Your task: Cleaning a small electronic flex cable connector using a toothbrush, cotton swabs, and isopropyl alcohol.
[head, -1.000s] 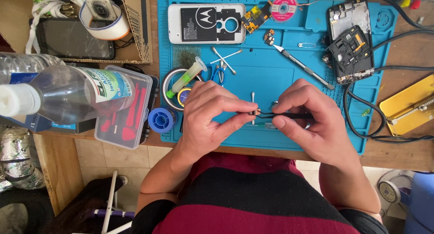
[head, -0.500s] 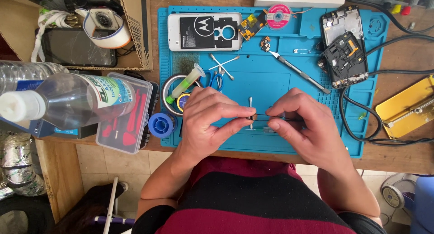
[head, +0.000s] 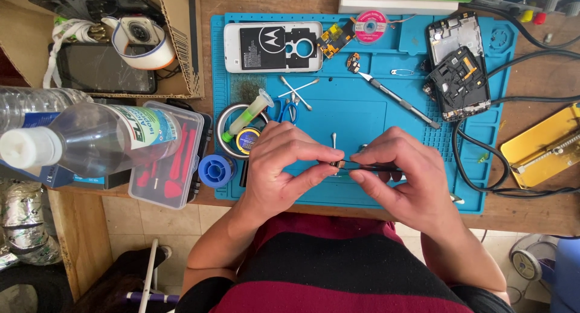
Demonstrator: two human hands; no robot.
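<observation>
Blue mat [head: 362, 116], two hands, three cotton swabs [head: 297, 89]

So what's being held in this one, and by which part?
The left hand pinches a tiny dark part by its edge between thumb and forefinger. The right hand grips thin black tweezers along the shaft, tips at the part.
</observation>
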